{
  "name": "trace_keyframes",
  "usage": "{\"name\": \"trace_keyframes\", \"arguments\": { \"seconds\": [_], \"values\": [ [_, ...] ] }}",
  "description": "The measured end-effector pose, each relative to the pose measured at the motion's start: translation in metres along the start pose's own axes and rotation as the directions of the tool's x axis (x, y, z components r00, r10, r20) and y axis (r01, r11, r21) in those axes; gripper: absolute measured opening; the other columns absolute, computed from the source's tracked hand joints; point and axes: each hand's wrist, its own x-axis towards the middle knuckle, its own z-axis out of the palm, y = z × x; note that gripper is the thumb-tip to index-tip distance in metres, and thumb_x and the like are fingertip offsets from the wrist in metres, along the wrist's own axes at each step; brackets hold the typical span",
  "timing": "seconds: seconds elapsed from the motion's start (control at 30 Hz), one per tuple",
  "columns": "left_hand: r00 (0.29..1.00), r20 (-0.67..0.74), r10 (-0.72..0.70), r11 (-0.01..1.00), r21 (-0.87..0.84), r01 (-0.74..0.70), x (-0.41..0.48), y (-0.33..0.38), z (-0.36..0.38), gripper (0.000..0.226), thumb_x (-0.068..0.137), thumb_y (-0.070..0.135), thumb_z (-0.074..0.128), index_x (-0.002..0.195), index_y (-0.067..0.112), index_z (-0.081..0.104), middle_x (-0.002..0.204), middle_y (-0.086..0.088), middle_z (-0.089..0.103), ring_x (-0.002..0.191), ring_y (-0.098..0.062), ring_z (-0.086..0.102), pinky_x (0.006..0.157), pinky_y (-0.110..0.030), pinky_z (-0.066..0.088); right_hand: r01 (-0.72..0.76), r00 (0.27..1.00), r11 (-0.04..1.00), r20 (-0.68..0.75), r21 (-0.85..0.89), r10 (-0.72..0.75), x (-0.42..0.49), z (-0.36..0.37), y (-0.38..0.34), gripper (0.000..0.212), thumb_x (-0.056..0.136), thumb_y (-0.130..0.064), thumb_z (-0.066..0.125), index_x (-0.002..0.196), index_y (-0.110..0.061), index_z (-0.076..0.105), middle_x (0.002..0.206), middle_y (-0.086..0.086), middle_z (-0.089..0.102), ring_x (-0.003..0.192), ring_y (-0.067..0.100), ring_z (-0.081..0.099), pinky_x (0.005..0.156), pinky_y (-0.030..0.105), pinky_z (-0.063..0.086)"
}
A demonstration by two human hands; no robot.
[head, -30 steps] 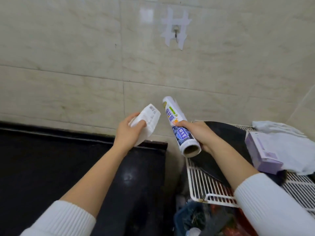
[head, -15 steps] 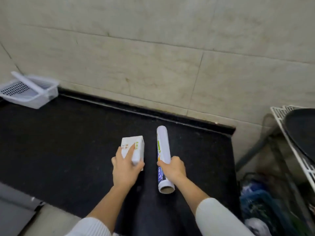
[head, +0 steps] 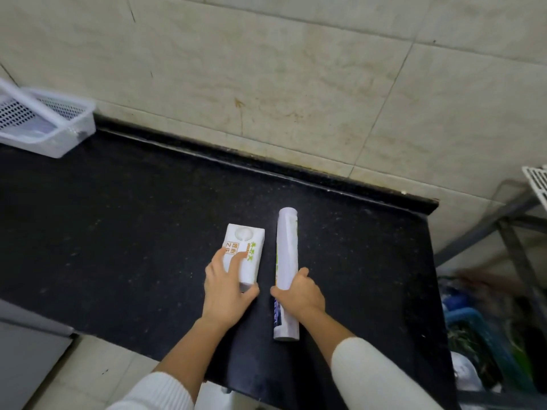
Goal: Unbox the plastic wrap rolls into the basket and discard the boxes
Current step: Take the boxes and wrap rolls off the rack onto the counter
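A small white box (head: 247,247) with orange and green print lies flat on the black countertop (head: 118,220). My left hand (head: 228,294) rests on its near end, fingers spread over the top. Beside it on the right lies a white plastic wrap roll (head: 286,255), pointing away from me. My right hand (head: 302,294) is closed around the roll's near half. A white perforated basket (head: 71,128) sits at the far left against the wall.
The tiled wall runs behind the counter. Right of the counter's end stands a wire rack (head: 535,179), with a bin of rubbish and bags (head: 479,335) on the floor below. A grey cabinet front (head: 26,350) is at lower left.
One second ago both hands held the box and roll up by the wall near the rack. They have moved left and down, and both things now lie on the counter.
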Motion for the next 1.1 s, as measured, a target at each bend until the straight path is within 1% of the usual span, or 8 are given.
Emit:
{"name": "trace_keyframes", "arguments": {
  "seconds": [0.13,0.23,0.37,0.47,0.57,0.8,0.9,1.1],
  "values": [
    [0.999,-0.042,0.012,1.000,0.015,-0.011,0.002,0.005,-0.009,0.057,0.087,0.049,0.055,0.137,0.024,0.042,0.151,-0.007,0.021,0.136,-0.027,0.019,0.116,-0.047,0.024,0.007,1.000,1.000,-0.008,-0.004,-0.007,-0.004,-0.006,-0.001,0.071,0.079,-0.060,0.060,0.124,-0.009,0.039,0.126,0.011,0.056,0.111,0.030,0.059,0.075,0.035,0.046],
    [0.995,-0.094,0.029,1.000,-0.008,-0.030,0.012,0.020,-0.019,0.043,0.093,0.040,0.051,0.131,0.019,0.049,0.148,-0.012,0.029,0.135,-0.029,0.024,0.115,-0.049,0.024,0.034,0.999,0.999,-0.013,0.041,-0.033,-0.008,-0.022,0.001,0.067,0.083,-0.058,0.055,0.124,-0.007,0.040,0.123,0.012,0.056,0.107,0.030,0.060,0.078,0.038,0.051],
    [0.991,-0.102,0.088,0.995,-0.042,-0.093,0.035,0.068,-0.029,0.037,0.096,0.029,0.050,0.129,0.013,0.053,0.148,-0.015,0.032,0.135,-0.030,0.025,0.111,-0.043,0.030,0.102,0.991,0.987,-0.103,0.126,-0.089,-0.008,-0.068,0.014,0.055,0.088,-0.049,0.055,0.121,-0.007,0.043,0.122,0.013,0.056,0.104,0.027,0.058,0.081,0.038,0.052],
    [0.979,-0.063,0.194,0.977,-0.073,-0.199,0.050,0.124,-0.031,0.034,0.096,0.025,0.048,0.125,0.011,0.056,0.140,-0.015,0.041,0.132,-0.029,0.030,0.106,-0.041,0.035,0.144,0.967,0.984,-0.225,0.104,-0.118,-0.007,-0.118,0.035,0.059,0.088,-0.047,0.056,0.129,-0.006,0.044,0.128,0.013,0.054,0.112,0.029,0.056,0.085,0.036,0.049],
    [0.947,-0.013,0.320,0.944,-0.077,-0.320,0.060,0.196,-0.028,0.035,0.096,0.025,0.047,0.127,0.011,0.055,0.135,-0.010,0.045,0.128,-0.028,0.036,0.102,-0.043,0.041,0.165,0.928,0.984,-0.346,0.062,-0.134,-0.009,-0.181,0.067,0.055,0.088,-0.046,0.056,0.127,-0.008,0.046,0.126,0.012,0.055,0.109,0.030,0.057,0.082,0.035,0.047],
    [0.834,0.056,0.548,0.833,-0.124,-0.539,0.045,0.386,0.000,0.040,0.093,0.026,0.050,0.130,0.010,0.052,0.130,-0.017,0.048,0.125,-0.034,0.041,0.107,-0.043,0.036,0.112,0.809,0.991,-0.571,-0.076,-0.135,-0.034,-0.332,0.173,0.046,0.087,-0.039,0.057,0.117,-0.005,0.050,0.125,0.017,0.055,0.114,0.035,0.053,0.090,0.041,0.046],
    [0.797,0.064,0.601,0.795,-0.155,-0.587,0.021,0.456,0.025,0.041,0.093,0.027,0.051,0.130,0.010,0.050,0.132,-0.017,0.047,0.125,-0.034,0.039,0.107,-0.042,0.034,0.088,0.766,0.992,-0.630,-0.096,-0.128,-0.045,-0.385,0.229,0.045,0.087,-0.038,0.057,0.116,-0.005,0.048,0.123,0.016,0.054,0.111,0.036,0.054,0.084,0.041,0.045],
    [0.800,0.095,0.593,0.802,-0.153,-0.577,-0.036,0.546,0.101,0.043,0.094,0.033,0.046,0.133,0.015,0.047,0.138,-0.011,0.044,0.129,-0.029,0.037,0.107,-0.042,0.036,0.053,0.714,0.992,-0.691,-0.113,-0.117,-0.051,-0.456,0.348,0.050,0.087,-0.040,0.056,0.123,-0.007,0.048,0.129,0.014,0.053,0.118,0.032,0.049,0.093,0.042,0.046]
  ]
}}
